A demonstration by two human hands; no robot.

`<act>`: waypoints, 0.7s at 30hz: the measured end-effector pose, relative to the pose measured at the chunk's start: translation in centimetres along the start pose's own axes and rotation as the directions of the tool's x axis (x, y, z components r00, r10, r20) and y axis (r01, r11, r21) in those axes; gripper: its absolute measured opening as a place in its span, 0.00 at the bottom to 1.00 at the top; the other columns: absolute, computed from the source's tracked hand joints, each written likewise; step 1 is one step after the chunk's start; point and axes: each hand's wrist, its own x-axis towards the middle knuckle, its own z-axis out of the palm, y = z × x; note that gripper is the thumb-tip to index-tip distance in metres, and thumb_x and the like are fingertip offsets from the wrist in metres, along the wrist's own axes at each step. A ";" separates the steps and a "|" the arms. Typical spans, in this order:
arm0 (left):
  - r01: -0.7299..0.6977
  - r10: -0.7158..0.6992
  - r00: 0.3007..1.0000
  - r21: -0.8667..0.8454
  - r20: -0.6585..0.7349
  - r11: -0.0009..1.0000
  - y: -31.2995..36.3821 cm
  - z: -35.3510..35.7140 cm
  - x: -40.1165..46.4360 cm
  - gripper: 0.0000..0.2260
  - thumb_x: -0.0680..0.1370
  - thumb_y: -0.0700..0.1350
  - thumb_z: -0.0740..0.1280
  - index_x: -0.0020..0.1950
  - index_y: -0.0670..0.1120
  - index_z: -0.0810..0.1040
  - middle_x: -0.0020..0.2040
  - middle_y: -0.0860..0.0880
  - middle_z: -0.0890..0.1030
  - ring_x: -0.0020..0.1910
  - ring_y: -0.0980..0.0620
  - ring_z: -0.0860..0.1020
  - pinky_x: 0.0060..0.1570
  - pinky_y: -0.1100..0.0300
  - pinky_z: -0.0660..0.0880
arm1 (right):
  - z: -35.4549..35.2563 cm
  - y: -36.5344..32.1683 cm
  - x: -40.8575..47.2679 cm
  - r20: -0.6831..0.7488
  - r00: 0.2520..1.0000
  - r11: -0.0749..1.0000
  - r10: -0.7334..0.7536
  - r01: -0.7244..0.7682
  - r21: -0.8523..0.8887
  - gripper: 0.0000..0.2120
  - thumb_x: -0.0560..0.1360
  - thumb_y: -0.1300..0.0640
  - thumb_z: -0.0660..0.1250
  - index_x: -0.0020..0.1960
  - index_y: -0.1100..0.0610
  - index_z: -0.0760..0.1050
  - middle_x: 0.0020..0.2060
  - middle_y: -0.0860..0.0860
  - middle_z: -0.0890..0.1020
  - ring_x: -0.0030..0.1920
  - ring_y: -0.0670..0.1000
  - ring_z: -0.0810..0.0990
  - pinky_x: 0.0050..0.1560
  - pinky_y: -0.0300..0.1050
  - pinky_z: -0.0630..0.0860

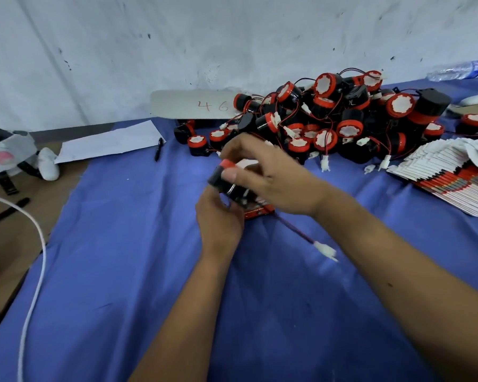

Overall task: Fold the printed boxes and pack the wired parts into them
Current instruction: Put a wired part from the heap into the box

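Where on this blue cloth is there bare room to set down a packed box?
Bare cloth lies between the white cord and the left hand, below the paper and pen. Crowded: the parts pile and flat boxes at the far right.

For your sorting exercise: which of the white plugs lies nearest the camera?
The plug on the cloth between the forearms, at the end of the wire trailing from the held part. The other plugs lie by the pile.

Both hands (262,172) gripping a black-and-red wired part (226,180) over a printed box (260,212), blue cloth (122,244)
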 end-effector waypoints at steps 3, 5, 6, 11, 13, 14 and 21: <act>-0.015 0.015 1.000 -0.010 0.017 1.000 0.0 -0.2 0.1 0.20 0.78 0.35 0.67 0.43 0.63 0.73 0.38 0.63 0.77 0.38 0.68 0.77 0.36 0.70 0.71 | 1.4 0.4 0.0 0.065 0.994 0.993 0.084 -0.089 0.075 0.16 0.80 0.53 0.70 0.66 0.54 0.75 0.56 0.49 0.81 0.54 0.53 0.82 0.55 0.56 0.81; 0.008 -0.007 1.000 -0.033 0.012 0.999 -0.2 -0.4 0.2 0.17 0.77 0.33 0.66 0.47 0.58 0.79 0.37 0.62 0.78 0.38 0.70 0.77 0.36 0.74 0.69 | 1.0 0.9 -0.1 0.036 0.997 0.996 0.062 -0.064 0.060 0.17 0.79 0.53 0.72 0.66 0.53 0.75 0.57 0.47 0.81 0.57 0.50 0.81 0.58 0.53 0.80; 0.021 -0.020 1.000 -0.042 0.012 0.999 -0.3 -0.4 0.2 0.16 0.77 0.33 0.64 0.52 0.53 0.82 0.38 0.60 0.79 0.39 0.67 0.78 0.37 0.74 0.69 | 0.6 1.3 -0.1 0.022 0.999 0.999 0.038 -0.038 0.001 0.17 0.78 0.53 0.72 0.66 0.53 0.76 0.57 0.47 0.81 0.58 0.48 0.80 0.59 0.51 0.78; 0.019 -0.017 1.000 -0.063 0.019 0.998 -0.2 -0.3 0.2 0.09 0.85 0.44 0.62 0.58 0.50 0.83 0.49 0.54 0.85 0.45 0.52 0.80 0.42 0.65 0.73 | -0.5 3.1 -0.5 -0.046 0.999 0.953 0.014 -0.027 -0.302 0.23 0.73 0.53 0.78 0.66 0.51 0.77 0.59 0.47 0.80 0.59 0.47 0.78 0.62 0.47 0.75; 0.017 -0.014 0.999 -0.078 0.032 0.997 -0.1 -0.1 0.2 0.10 0.85 0.47 0.62 0.60 0.50 0.83 0.49 0.55 0.84 0.45 0.54 0.80 0.41 0.71 0.71 | -0.5 3.4 -0.5 -0.071 0.997 0.924 0.021 -0.046 -0.380 0.26 0.71 0.52 0.79 0.66 0.53 0.75 0.60 0.48 0.80 0.60 0.48 0.77 0.62 0.47 0.74; 0.018 -0.014 0.999 -0.091 0.037 0.996 0.0 -0.1 0.1 0.11 0.86 0.49 0.62 0.62 0.50 0.83 0.49 0.56 0.84 0.46 0.55 0.80 0.42 0.71 0.72 | -0.3 3.4 -0.4 -0.064 0.998 0.906 0.030 -0.054 -0.420 0.27 0.71 0.52 0.79 0.67 0.54 0.75 0.61 0.48 0.79 0.61 0.50 0.77 0.63 0.48 0.73; 0.029 -0.005 0.993 -0.208 0.114 0.978 0.4 -0.5 0.0 0.16 0.80 0.47 0.61 0.63 0.53 0.83 0.50 0.56 0.85 0.51 0.58 0.82 0.50 0.63 0.78 | 0.7 2.8 0.0 -0.063 0.996 0.793 0.070 -0.094 -0.602 0.21 0.73 0.49 0.76 0.63 0.52 0.77 0.57 0.50 0.73 0.57 0.53 0.69 0.61 0.48 0.69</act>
